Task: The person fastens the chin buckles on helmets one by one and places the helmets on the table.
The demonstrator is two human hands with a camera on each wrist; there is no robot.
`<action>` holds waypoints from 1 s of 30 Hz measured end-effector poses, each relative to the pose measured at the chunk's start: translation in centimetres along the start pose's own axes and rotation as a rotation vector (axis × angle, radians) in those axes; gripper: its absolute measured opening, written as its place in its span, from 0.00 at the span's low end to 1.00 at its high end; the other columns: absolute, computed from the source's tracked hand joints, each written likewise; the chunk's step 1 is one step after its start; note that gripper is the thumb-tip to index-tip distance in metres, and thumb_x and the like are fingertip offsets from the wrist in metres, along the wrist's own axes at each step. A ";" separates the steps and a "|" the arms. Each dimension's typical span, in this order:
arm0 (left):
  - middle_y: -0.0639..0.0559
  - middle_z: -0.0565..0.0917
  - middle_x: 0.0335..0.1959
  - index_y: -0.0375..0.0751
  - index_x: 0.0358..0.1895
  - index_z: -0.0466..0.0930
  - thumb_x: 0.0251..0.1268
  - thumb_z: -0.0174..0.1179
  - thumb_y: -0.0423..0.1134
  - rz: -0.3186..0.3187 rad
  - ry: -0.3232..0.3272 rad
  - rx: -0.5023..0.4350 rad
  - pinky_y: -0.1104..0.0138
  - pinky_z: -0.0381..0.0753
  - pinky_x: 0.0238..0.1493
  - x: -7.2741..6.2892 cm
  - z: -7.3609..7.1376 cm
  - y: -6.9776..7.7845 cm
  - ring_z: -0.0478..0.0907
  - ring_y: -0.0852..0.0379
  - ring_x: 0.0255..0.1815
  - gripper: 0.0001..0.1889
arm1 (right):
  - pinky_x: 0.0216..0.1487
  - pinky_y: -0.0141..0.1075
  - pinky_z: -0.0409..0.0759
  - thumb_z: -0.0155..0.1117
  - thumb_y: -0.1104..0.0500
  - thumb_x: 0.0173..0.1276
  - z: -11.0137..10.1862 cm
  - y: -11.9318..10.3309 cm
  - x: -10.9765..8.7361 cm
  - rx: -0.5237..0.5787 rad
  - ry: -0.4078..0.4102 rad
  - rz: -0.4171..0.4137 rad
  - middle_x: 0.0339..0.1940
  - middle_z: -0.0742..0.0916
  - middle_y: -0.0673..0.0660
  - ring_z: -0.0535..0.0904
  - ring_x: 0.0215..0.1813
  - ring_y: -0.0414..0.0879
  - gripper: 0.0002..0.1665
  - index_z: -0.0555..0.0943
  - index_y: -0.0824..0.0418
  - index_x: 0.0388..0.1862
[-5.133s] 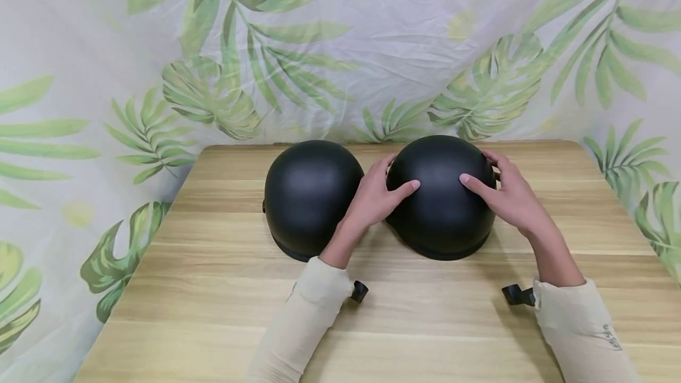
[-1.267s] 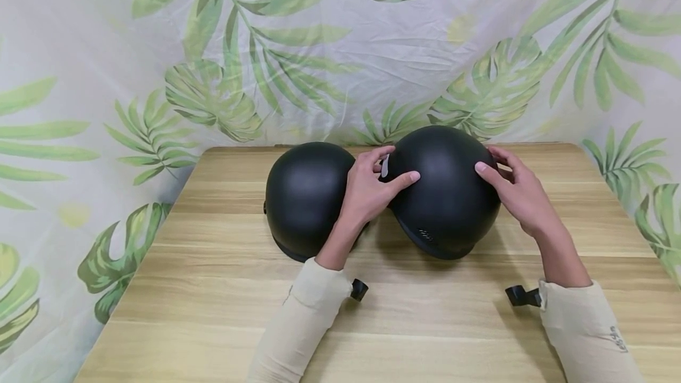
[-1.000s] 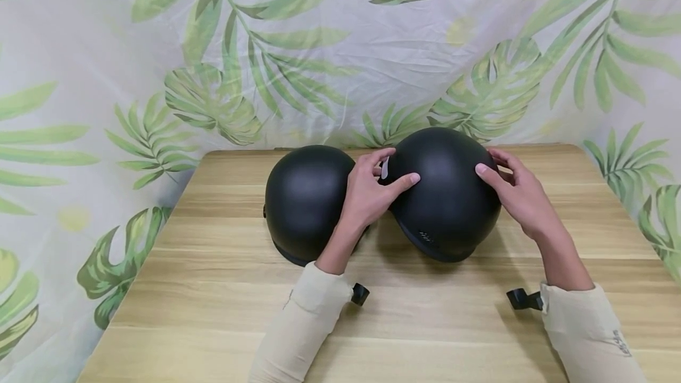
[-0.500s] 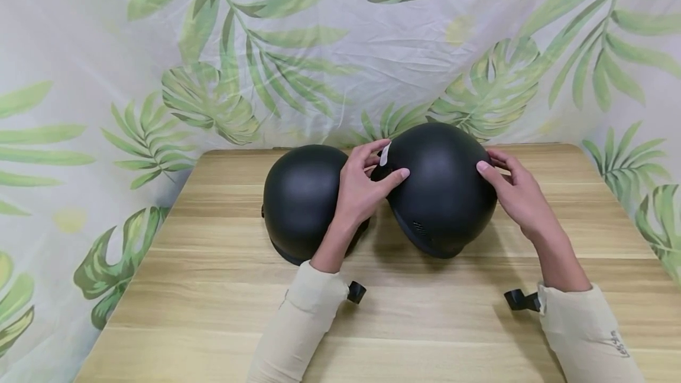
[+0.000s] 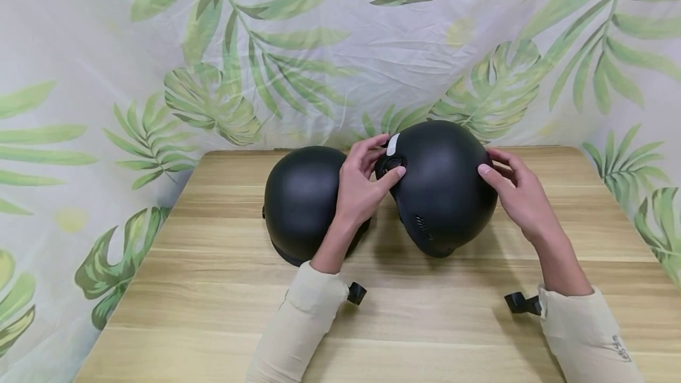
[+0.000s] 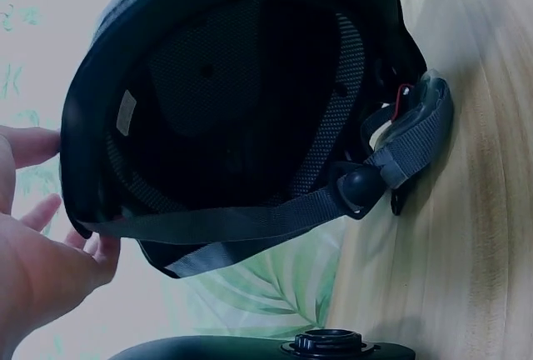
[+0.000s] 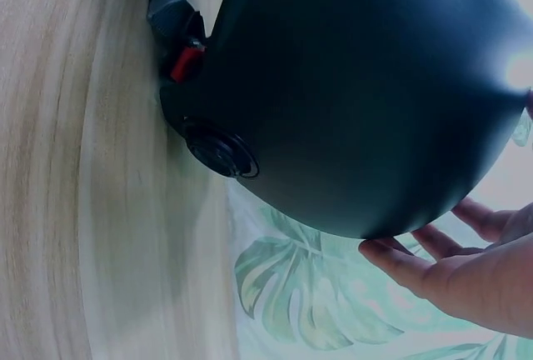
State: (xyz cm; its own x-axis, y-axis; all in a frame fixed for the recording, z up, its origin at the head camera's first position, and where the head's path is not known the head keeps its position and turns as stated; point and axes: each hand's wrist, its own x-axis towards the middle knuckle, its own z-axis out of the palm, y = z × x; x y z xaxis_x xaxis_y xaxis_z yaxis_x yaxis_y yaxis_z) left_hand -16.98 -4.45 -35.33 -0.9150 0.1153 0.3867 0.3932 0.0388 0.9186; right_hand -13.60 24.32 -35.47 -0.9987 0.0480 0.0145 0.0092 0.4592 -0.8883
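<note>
Matte-black domed hard-shell helmet (image 5: 444, 191), tilted, 3 o'clock in head view, held between both hands. Slit vents (image 5: 422, 226) at its 7 o'clock, white glossy patch (image 5: 392, 145) at 10, round black plastic dial (image 5: 392, 163) just below patch. Left hand (image 5: 359, 188) pinches rim around 9–10 o'clock, thumb by dial. Right hand (image 5: 518, 197) grips 2–3 o'clock, fingers spread. Second matte-black domed helmet (image 5: 303, 200) sits at its 9 o'clock on pale wood-grain table (image 5: 425, 336).

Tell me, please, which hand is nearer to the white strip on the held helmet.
Left: the left hand is beside the white strip, while the right hand is on the opposite side of the helmet.
</note>
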 end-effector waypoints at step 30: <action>0.43 0.82 0.67 0.44 0.73 0.76 0.70 0.71 0.37 -0.085 -0.021 0.030 0.55 0.82 0.68 0.3 -0.3 -0.2 0.84 0.46 0.63 0.29 | 0.45 0.16 0.78 0.55 0.36 0.82 -1.0 -0.6 -0.7 -0.084 -0.089 0.024 0.82 0.67 0.67 0.71 0.78 0.68 0.45 0.59 0.59 0.86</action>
State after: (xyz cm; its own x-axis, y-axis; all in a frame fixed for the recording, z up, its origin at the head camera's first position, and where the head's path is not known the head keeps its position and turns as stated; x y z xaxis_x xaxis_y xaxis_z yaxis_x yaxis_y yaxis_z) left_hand -17.42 -4.67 -35.40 -0.9430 0.1315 0.3058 0.3174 0.0791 0.9450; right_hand -12.85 24.90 -34.46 -0.9986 -0.0175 -0.0507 0.0337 0.5314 -0.8465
